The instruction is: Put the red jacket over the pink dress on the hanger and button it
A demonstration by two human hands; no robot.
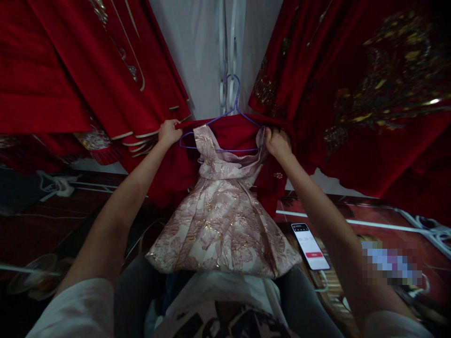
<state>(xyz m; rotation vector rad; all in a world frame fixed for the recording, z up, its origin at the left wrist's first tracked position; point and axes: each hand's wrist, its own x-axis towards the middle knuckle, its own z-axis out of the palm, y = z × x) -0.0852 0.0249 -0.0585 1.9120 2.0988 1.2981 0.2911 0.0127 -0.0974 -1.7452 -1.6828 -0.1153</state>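
A small pink and gold brocade dress (221,216) hangs on a purple wire hanger (230,110) in front of me. Behind it a red garment (236,131) lies across the same hanger. My left hand (168,133) is closed on the left end of the hanger and the red cloth there. At the right end, my right hand (277,143) grips the hanger together with the dress strap and red fabric. The hanger's hook reaches up toward white straps (229,56) against the pale wall.
Red embroidered robes hang at the left (70,70) and right (369,94). A phone (310,246) with a lit screen lies on the floor at my right. White cables (59,185) run along the floor at the left. My knees are below the dress.
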